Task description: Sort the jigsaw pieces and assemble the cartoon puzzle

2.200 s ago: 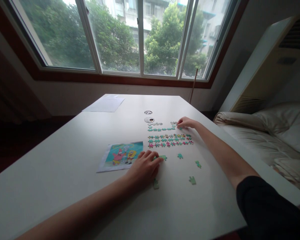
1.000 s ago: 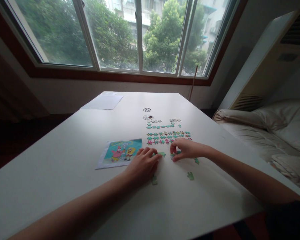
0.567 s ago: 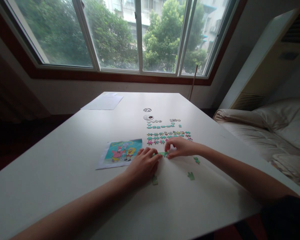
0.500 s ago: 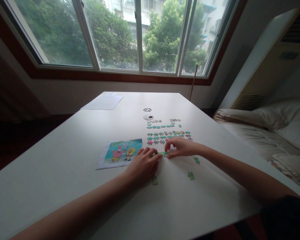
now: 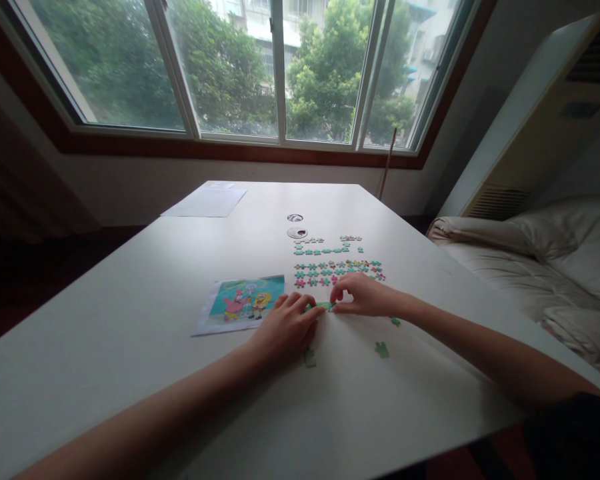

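Observation:
A short strip of green jigsaw puzzle pieces point(image 5: 323, 307) lies on the white table between my hands. My left hand point(image 5: 293, 323) rests over its left end, fingers curled down and thumb along its near side. From the right, my right hand point(image 5: 364, 295) pinches a small puzzle piece at the strip's right end, with thumb and forefinger closed; most of that piece is hidden. Nearer to me lie loose green pieces: one point(image 5: 310, 358) by my left wrist, another point(image 5: 381, 349) further right, and a third point(image 5: 395, 321) partly behind my right wrist.
Several rows of coloured puzzle pieces point(image 5: 321, 273) lie beyond my hands, with teal pieces point(image 5: 316, 252) behind them. A cartoon reference picture point(image 5: 247, 303) is left of them. Two round items point(image 5: 297, 233) and white paper point(image 5: 207, 202) sit farther back on the table point(image 5: 130, 333).
My right hand has shifted very slightly at the strip's right end, and its wrist now covers more of the loose green piece beside it. My left hand stays in place.

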Tool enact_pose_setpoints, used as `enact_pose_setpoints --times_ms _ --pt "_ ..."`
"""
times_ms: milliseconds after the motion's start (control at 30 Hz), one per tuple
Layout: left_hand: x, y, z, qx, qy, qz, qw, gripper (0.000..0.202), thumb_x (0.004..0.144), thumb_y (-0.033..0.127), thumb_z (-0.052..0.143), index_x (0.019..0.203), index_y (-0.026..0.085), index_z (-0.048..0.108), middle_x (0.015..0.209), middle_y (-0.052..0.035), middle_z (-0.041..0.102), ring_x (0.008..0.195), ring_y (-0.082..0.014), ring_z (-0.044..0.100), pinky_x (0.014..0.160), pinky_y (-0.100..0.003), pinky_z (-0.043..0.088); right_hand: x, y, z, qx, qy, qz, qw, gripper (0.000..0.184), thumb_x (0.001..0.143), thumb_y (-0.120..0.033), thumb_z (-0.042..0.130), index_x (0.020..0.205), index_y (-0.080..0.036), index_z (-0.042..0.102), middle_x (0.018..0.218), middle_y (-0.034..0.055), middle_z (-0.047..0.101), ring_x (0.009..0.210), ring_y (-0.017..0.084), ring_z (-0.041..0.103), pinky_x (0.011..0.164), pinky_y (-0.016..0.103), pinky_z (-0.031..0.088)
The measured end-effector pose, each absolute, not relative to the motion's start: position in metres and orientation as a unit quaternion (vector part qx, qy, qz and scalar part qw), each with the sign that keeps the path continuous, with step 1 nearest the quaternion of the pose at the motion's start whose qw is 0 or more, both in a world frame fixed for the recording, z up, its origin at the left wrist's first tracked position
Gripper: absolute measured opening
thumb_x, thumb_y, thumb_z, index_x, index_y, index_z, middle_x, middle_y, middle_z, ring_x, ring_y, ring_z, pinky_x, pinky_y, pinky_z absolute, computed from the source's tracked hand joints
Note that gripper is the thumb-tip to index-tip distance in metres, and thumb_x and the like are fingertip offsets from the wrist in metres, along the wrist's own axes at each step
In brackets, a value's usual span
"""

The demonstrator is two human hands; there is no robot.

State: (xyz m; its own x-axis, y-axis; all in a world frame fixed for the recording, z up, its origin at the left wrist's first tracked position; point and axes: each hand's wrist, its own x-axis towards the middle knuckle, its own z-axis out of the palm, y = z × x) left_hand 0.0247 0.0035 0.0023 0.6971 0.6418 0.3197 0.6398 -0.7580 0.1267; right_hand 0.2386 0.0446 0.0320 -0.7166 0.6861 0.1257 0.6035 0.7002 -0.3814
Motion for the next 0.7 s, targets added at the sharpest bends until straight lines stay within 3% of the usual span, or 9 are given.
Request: enact_pose_setpoints --times_ms 167,400,700 --pt "0.024 0.003 0.003 0.922 0.346 0.173 0.004 0.026 0.085 0.015 0.044 0.107 0.021 0.056 0.105 -0.0073 0.055 0.096 -0.0231 0.047 0.086 -0.039 0.036 0.251 0.069 0.038 -0.393 -0.895 0.160 0.139 0.017 0.076 -0.031 0.060 0.083 -0.018 0.068 0.076 0.0017 0.067 0.067 0.011 0.057 0.062 0.021 0.040" --pt "0.024 0.003 0.004 0.920 0.348 0.182 0.005 0.027 0.085 0.015 0.045 0.109 0.021 0.056 0.104 -0.0077 0.055 0.096 -0.0230 0.048 0.086 -0.040 0.036 0.296 0.154 0.041 -0.570 -0.815 0.019 0.107 0.017 0.077 -0.023 0.056 0.085 -0.017 0.070 0.080 0.0029 0.069 0.071 0.014 0.060 0.065 0.022 0.041" --pt "0.023 0.003 0.005 0.920 0.346 0.185 0.011 0.030 0.084 0.015 0.044 0.111 0.020 0.055 0.106 -0.0081 0.056 0.097 -0.0235 0.048 0.087 -0.042 0.037 0.296 0.195 0.024 -0.601 -0.793 0.046 0.084 0.022 0.075 -0.024 0.059 0.094 -0.018 0.070 0.087 0.0034 0.070 0.075 0.014 0.063 0.067 0.020 0.043"
